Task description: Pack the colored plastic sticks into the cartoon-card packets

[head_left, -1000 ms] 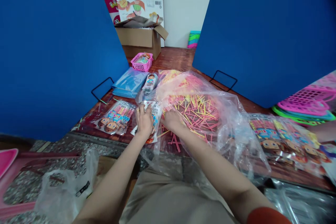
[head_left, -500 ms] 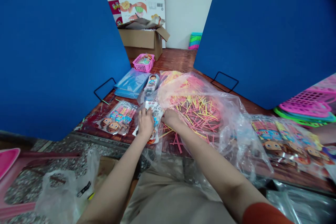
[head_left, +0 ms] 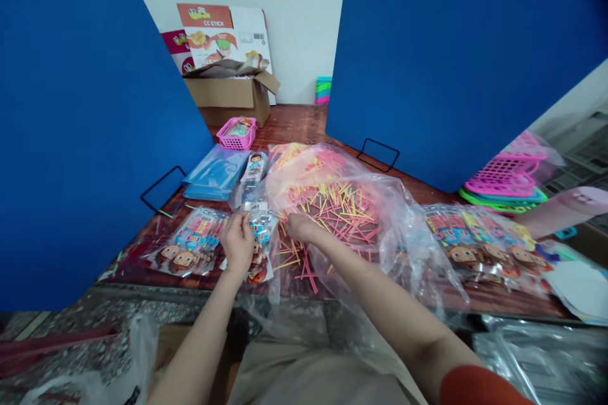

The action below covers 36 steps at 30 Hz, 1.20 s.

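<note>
My left hand (head_left: 237, 244) grips the edge of a small clear cartoon-printed packet (head_left: 259, 247) lying on the wooden table (head_left: 304, 126). My right hand (head_left: 299, 227) is closed at the packet's right edge, among loose pink and yellow sticks (head_left: 332, 205) spilling from a big clear plastic bag (head_left: 380, 221). What its fingers pinch is hidden. A pile of filled cartoon packets (head_left: 192, 247) lies just left of my left hand.
Blue partition boards (head_left: 71, 126) stand left and right (head_left: 451, 57). Blue sheets (head_left: 216, 172), a small pink basket (head_left: 236, 133) and a cardboard box (head_left: 230, 92) sit farther back. More filled packets (head_left: 479, 243) and stacked pink baskets (head_left: 503, 177) lie to the right, near another person's arm (head_left: 565, 209).
My head has turned right and tilted up, so everything sits lower and further left in view. Both hands stay at the packet; the right hand has drawn slightly toward the stick pile.
</note>
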Tool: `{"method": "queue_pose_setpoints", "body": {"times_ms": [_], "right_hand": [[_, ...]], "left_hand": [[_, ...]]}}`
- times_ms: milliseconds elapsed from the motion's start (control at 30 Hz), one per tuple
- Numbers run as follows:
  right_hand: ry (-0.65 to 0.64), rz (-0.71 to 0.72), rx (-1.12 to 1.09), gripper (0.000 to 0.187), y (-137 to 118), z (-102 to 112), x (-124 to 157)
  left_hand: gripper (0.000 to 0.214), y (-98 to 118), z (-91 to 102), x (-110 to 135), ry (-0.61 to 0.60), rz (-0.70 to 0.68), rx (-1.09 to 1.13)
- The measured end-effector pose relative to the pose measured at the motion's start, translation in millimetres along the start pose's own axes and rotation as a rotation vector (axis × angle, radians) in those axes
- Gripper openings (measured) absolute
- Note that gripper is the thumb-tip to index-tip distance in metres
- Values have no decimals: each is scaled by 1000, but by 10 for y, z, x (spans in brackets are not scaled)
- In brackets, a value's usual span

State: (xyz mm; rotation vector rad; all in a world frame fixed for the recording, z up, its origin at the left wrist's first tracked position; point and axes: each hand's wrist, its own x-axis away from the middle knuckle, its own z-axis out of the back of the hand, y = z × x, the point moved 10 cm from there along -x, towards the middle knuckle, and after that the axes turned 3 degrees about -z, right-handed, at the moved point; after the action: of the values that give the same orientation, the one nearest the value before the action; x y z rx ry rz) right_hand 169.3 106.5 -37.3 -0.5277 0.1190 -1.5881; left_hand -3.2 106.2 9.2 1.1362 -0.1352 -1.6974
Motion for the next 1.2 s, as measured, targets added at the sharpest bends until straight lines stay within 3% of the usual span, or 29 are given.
{"method": "queue_pose_setpoints", "body": {"times_ms": [200,333,433,533,633,700,833,967,1100,1200], "right_hand": [[-19,-31,-61,31,719,380,191],[23,-149,0,31,1325,426,222],[23,-216,64,27,1550,317,249],[32,-208,111,33,1517,231,307],[56,-175,225,46,1391,221,361],[52,-160,280,47,1324,204,375],[58,-148,276,33,1253,136,367],[62,-108,241,31,1231,96,360],[115,-105,196,20,1340,277,366],[299,-129,62,24,1464,532,420]], "left_hand": [[27,-198,90,-106,78,442,571],[31,-1,17,-67,10,597,763],[38,271,-159,56,-103,665,882],[39,523,-398,238,-238,692,952],[33,640,-559,380,-300,636,917],[32,665,-602,432,-304,567,851],[29,761,-625,475,-346,420,710],[19,784,-632,517,-352,432,736],[21,688,-656,588,-313,529,802],[24,656,-741,665,-348,592,844]]}}
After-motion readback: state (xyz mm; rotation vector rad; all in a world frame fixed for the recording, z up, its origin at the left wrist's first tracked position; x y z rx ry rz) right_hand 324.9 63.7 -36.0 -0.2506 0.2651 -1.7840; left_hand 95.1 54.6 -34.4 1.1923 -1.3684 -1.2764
